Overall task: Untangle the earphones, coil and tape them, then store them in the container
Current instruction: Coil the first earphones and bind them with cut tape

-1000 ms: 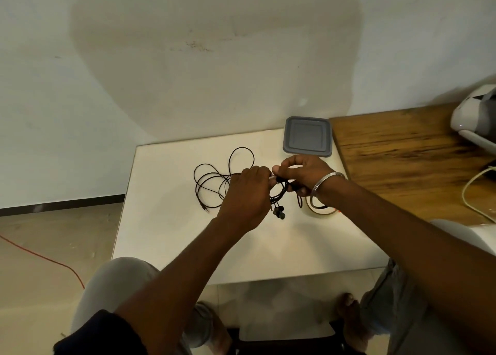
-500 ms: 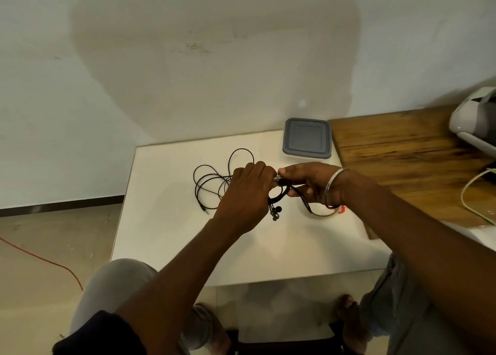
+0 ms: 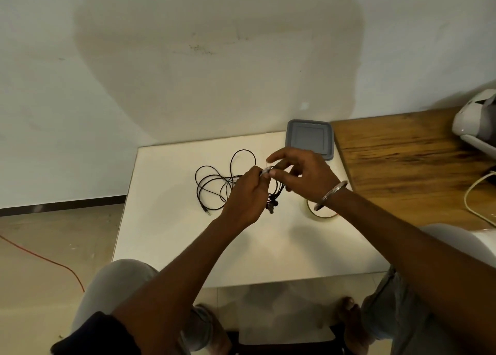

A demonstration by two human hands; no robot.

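Black earphones lie in loose loops on the white table, their jack pointing toward me at the left. My left hand and my right hand meet above the table and both pinch a bunched part of the cable, with a small pale piece, probably tape, between the fingertips. The earbuds dangle below the hands. A roll of clear tape lies flat under my right wrist. The grey lidded container sits at the table's far right corner.
A wooden table adjoins the white one on the right, carrying a white device and a white cable. An orange cord runs across the floor at the left. My knees and bare feet are under the near edge.
My right hand has risen off the tape roll and moved left and up, its fingers spreading. The bunched cable rose with both hands, and the tape roll now shows more.
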